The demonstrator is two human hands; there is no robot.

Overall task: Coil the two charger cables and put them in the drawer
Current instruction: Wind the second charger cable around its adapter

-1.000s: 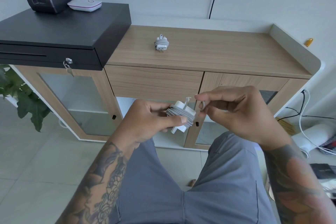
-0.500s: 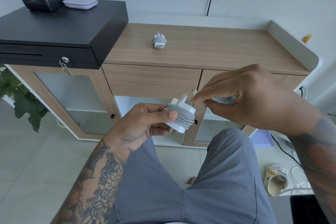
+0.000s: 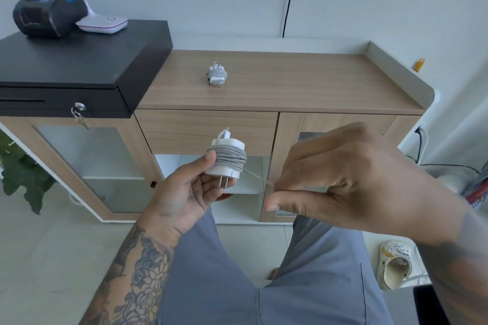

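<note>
Two chargers in all, two hands, one drawer. At far left, nothing shifted: one black cash box (image 3: 79, 60) bearing one dark printer (image 3: 48, 12) and one white lamp base (image 3: 103, 24), one bunch of keys (image 3: 79, 117) hanging at its front. On the wooden cabinet top (image 3: 303, 82), one finished charger (image 3: 217, 76), cable wound round its block, lying alone and untouched, as a second ago. Below it, the drawer (image 3: 206, 130), front closed. In front of that drawer, the left hand (image 3: 184, 192) clamped on the second charger (image 3: 226, 157), thumb pressed on the grey windings; block turned upright since half a second ago, prongs now pointing down. Further right, the right hand (image 3: 343, 179), dropped from above the block to beside it, fingers pinched together on the free cable tail (image 3: 254, 174), drawn out taut. Judging from this: last turn or tuck of the second coil in hand, then both chargers still to go into the unopened drawer.
</note>
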